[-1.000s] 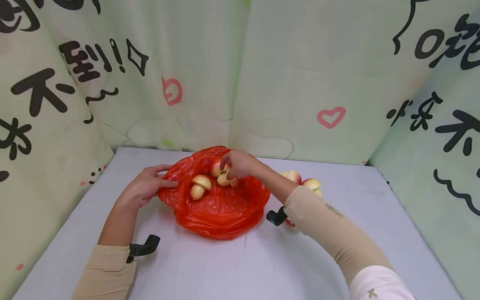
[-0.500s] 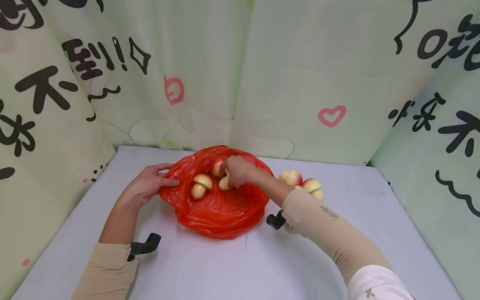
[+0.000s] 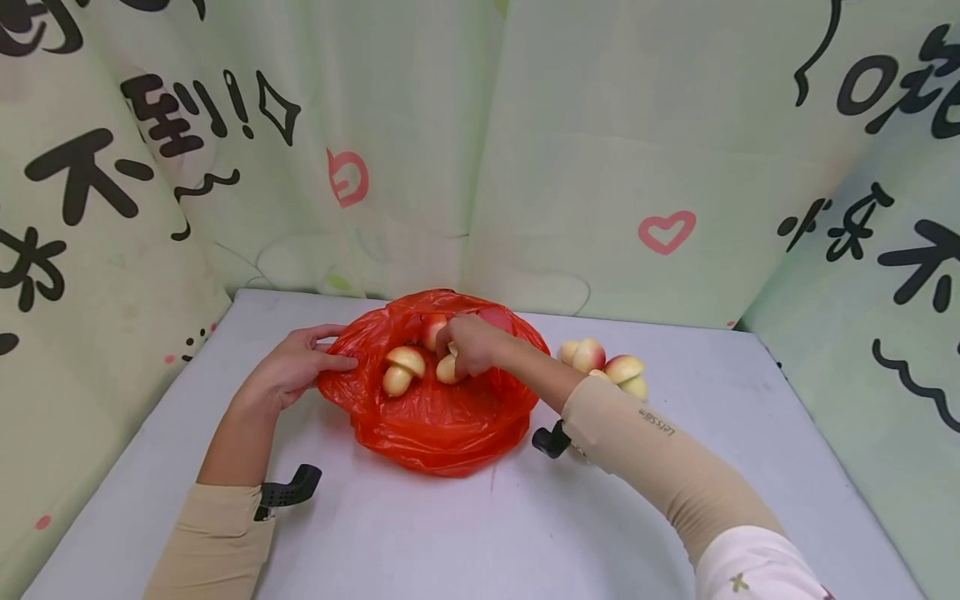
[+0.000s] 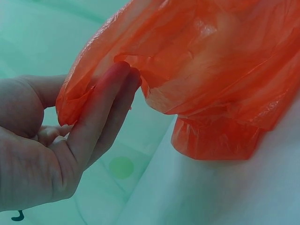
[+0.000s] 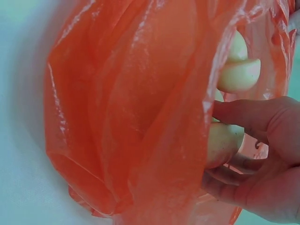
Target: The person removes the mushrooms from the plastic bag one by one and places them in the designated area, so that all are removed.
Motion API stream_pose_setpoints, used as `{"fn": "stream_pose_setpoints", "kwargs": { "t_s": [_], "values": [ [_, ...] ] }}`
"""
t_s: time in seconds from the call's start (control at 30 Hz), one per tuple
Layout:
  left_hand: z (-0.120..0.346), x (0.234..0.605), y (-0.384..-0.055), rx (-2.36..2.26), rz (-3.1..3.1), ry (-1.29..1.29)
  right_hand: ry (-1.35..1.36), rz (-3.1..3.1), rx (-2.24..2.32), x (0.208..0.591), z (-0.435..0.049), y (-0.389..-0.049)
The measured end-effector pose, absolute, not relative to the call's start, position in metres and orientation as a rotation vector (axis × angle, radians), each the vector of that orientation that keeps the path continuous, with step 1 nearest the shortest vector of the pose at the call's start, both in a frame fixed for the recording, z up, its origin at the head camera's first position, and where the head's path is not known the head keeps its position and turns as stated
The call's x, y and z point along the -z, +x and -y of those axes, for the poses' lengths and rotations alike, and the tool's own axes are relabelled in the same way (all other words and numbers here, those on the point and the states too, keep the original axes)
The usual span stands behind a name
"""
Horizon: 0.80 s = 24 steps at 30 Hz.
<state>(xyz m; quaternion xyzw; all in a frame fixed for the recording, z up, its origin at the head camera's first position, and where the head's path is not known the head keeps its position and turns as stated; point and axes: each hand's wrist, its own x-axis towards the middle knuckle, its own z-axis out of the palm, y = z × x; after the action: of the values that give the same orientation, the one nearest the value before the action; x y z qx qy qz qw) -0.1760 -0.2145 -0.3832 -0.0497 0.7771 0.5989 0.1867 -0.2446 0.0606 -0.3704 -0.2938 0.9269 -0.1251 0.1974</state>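
Observation:
A red plastic bag (image 3: 442, 437) sits on the table with its mouth spread wide. At its left rim my left hand (image 3: 298, 367) pinches the film between thumb and fingers; the left wrist view shows the bag's edge (image 4: 77, 101) in that grip. Inside lies a cream toy mushroom (image 3: 401, 372) with a rounded cap. My right hand (image 3: 480, 343) reaches into the bag, thumb and fingers around another toy mushroom (image 5: 226, 143), partly hidden by the film. Beyond the fingers, a red-and-cream piece (image 3: 432, 331) shows against the bag's back wall.
More cream-and-red toy mushrooms (image 3: 628, 377) lie on the table right of the bag, partly covered by the right forearm. The white table (image 3: 420, 542) meets a printed curtain (image 3: 562, 167) at the back and sides.
My right hand has lowered slightly deeper into the bag, its fingers closing around a mushroom there. My left hand keeps its hold on the rim.

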Motion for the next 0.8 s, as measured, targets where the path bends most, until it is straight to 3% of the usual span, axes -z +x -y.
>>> {"fn": "stream_pose_setpoints", "kwargs": {
  "t_s": [0.8],
  "values": [
    [0.216,0.385,-0.177,-1.671,-2.193,-0.141,-0.932,-2.574,0.312,0.344,-0.068,-0.225]
  ]
}}
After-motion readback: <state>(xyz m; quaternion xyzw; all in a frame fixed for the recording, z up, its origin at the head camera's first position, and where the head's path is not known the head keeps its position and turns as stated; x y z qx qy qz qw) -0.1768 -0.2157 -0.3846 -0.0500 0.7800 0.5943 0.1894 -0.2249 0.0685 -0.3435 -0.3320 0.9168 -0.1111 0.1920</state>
